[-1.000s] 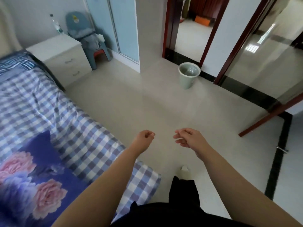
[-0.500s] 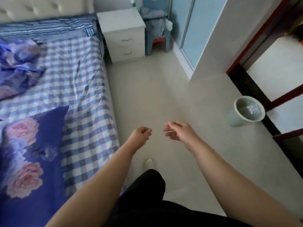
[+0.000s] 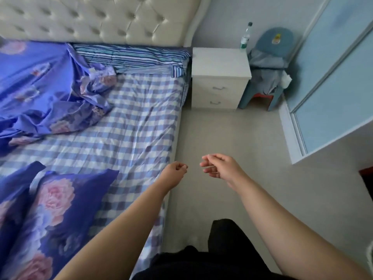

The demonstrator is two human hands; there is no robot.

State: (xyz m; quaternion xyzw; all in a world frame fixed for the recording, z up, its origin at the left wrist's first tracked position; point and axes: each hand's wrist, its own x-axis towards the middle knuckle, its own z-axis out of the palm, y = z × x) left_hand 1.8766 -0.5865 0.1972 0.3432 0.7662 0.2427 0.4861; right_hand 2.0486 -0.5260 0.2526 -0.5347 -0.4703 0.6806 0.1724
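From where I stand, the person is at the right-hand edge of the bed (image 3: 178,128) and looks to be only setting about tidying it, with nothing yet in hand. The left hand (image 3: 174,171) hovers over that edge, its fingers curled into a loose fist round nothing. The right hand (image 3: 220,167) is just beside it over the pale floor (image 3: 232,134), fingers relaxed and a little apart, also empty. The blue-and-white checked cotton sheet (image 3: 129,126) lies wrinkled below and to the left of the left hand, untouched. The purple pillow printed with pink flowers (image 3: 60,199) sits toward the bed's near end, left of the left forearm and apart from it. The crumpled purple floral quilt (image 3: 40,87) is heaped well away at the far left (up by the tufted cream headboard (image 3: 101,19)). I'd judge the next move calls for leaning left and down, then spreading both hands onto sheet or pillow.
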